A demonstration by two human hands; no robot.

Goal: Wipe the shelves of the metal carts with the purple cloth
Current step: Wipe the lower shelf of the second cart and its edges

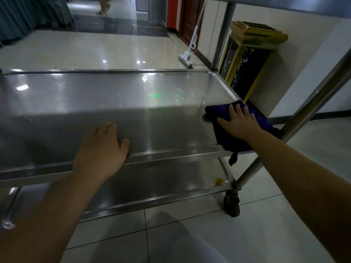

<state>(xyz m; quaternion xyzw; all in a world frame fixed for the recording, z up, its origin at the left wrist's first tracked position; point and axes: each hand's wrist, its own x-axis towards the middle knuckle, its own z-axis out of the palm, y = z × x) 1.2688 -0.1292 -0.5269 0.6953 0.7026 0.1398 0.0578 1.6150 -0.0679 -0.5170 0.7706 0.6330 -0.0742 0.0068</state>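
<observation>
Metal cart observed from above, three shelves visible; middle shelf is bright stainless steel with a raised rim, reflecting ceiling lights and a green glow. Purple cloth lies flat on the right end of the middle shelf, against the right-hand post; one corner of the cloth hangs over the near rim. Right hand lies palm down on top of the cloth, fingers straight and spread, pressing it onto the steel. Left hand rests on the near rim of the same shelf, left of centre, well apart from the cloth; palm is down, fingers extended onto the shelf surface and thumb beside the rim; it holds nothing. Lower shelf shows a small yellow-orange scrap in its near right corner, just beside the post above the caster. Beyond the cart stands a black and gold bin against the wall; a white mop leans near a doorway; floor is pale glossy tile.
</observation>
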